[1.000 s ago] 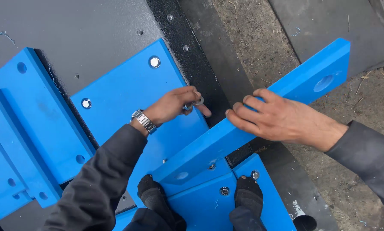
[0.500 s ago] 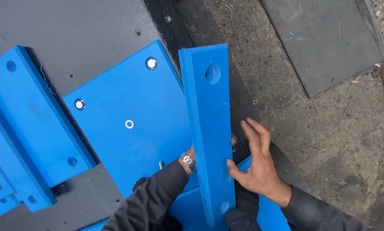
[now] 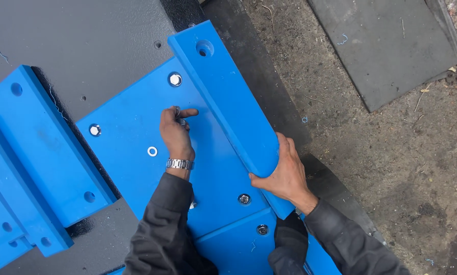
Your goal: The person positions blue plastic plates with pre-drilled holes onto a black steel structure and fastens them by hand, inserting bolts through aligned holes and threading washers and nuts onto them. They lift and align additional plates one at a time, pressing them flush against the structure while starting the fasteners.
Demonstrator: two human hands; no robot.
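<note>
Blue plastic everywhere in the head view: the right hand [image 3: 285, 175] has its fingers wrapped over the lower end of a long blue bar [image 3: 228, 107] lying along the right edge of the big blue plate [image 3: 136, 173]. The left hand [image 3: 175, 133] sits on that plate, fingertips pinched around a small metal bolt [image 3: 178, 113], just below a fitted bolt head [image 3: 175, 79]. A loose washer [image 3: 152, 151] lies nearby.

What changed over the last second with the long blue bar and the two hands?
The long blue bar was swung round and laid along the blue plate's right edge, right hand gripping it. The left hand moved onto the plate, pinching a small metal piece. Bolts unchanged.
</note>
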